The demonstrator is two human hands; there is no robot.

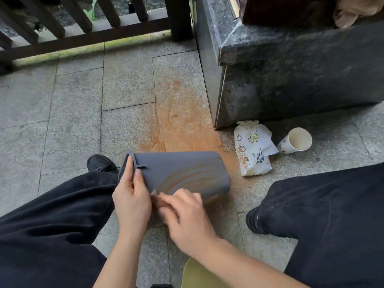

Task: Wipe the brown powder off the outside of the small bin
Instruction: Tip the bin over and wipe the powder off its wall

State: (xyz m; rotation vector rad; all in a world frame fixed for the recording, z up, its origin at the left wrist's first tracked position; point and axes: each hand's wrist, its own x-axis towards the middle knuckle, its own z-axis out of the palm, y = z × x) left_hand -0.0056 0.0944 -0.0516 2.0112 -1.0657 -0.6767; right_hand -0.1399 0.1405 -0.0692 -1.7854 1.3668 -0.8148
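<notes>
The small grey bin lies on its side above the paving, its rim to the left. Curved streaks of brown powder cross its upper side. My left hand grips the bin at the rim end, thumb and fingers around the edge. My right hand presses a small pale wipe against the bin's near side; the hand is blurred and hides most of the wipe.
Brown powder is spread over the stone floor beyond the bin. A white pack of wipes and a tipped paper cup lie to the right, beside a dark stone block. My dark-trousered legs flank the bin. A wooden railing runs behind.
</notes>
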